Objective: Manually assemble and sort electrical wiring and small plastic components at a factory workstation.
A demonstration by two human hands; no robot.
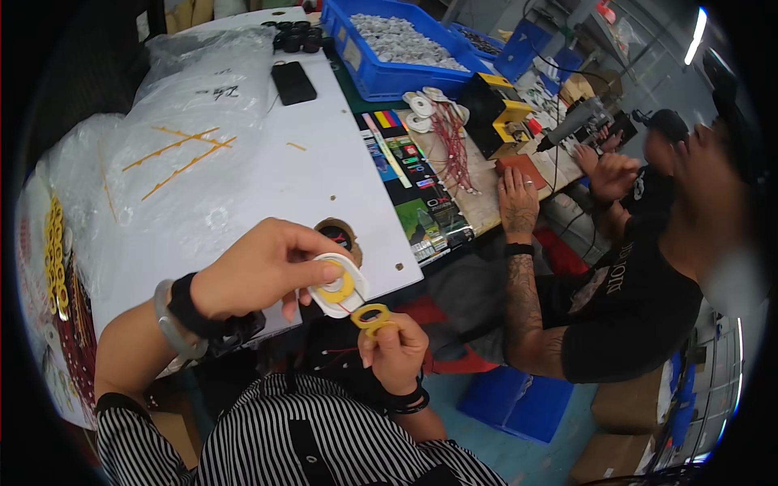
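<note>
My left hand (pixel 271 263) is closed on a white round plastic piece (pixel 331 307), its thumb pressed over a yellow disc (pixel 346 287) on the face. Just to the right and nearer to me, my right hand (pixel 397 352) pinches a yellow ring-shaped piece (pixel 373 327) between thumb and fingers. A thin reddish wire seems to run between the two parts. Both are held in the air at the table's near edge. Behind my left hand, a round hole (pixel 355 253) in the white tabletop has something dark inside it.
Clear plastic bags (pixel 194 89) with yellow strips cover the left of the table (pixel 324 146). A black phone (pixel 293 83) lies beyond. A blue bin (pixel 365 69) of small white parts stands at the back. At right, a co-worker's tattooed arm (pixel 523 300) reaches near a yellow-black machine (pixel 490 117).
</note>
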